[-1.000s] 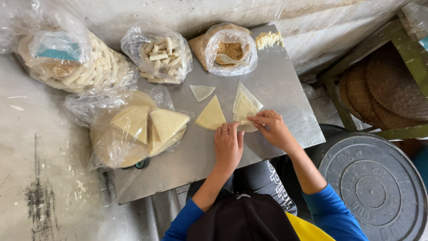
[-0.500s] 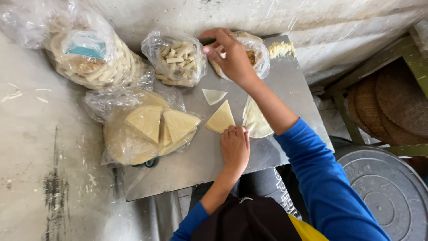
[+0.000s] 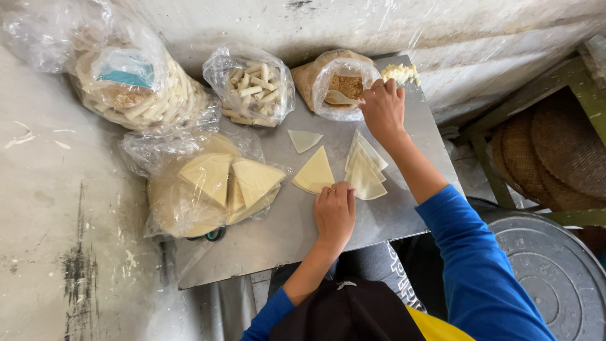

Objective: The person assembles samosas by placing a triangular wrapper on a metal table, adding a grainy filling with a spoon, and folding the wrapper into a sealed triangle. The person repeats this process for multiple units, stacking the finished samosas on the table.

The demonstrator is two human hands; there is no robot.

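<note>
My left hand rests flat on the metal tray, its fingertips on the near edge of a triangular pastry sheet. My right hand reaches to the far side and grips the handle of a pale spoon lying in a plastic bag of brown crumbly filling. A small stack of triangular sheets lies under my right forearm. One smaller triangle lies alone further back.
A bag of white cheese sticks sits at the back. An open bag of triangular sheets lies left, a bagged stack of round flatbreads beyond it. A round metal lid and woven mats are right.
My right hand left the stack of sheets, swept to the back of the tray, and now holds the spoon in the filling bag. My left hand stayed on the sheet.
</note>
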